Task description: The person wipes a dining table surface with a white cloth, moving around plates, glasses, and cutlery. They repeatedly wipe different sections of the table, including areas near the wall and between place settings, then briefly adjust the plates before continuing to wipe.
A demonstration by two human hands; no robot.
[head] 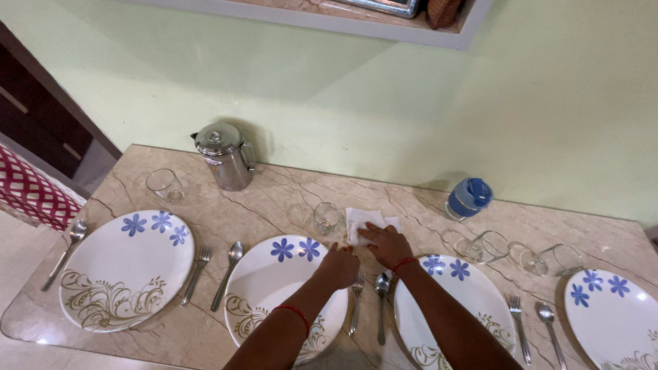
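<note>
White paper napkin (363, 223) is lying on marble table (274, 199) beyond the plates; right hand (386, 244) is pressing it flat-fingered, left hand (338, 266) curling loosely beside. Light, limp, likely tearing easily; pinching an edge looks best.

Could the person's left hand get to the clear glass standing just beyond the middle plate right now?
Probably yes. The left hand rests at the far rim of the middle plate, and the clear glass stands just beyond it with bare tabletop between. The white napkin under the right hand lies beside that path, not across it.
</note>
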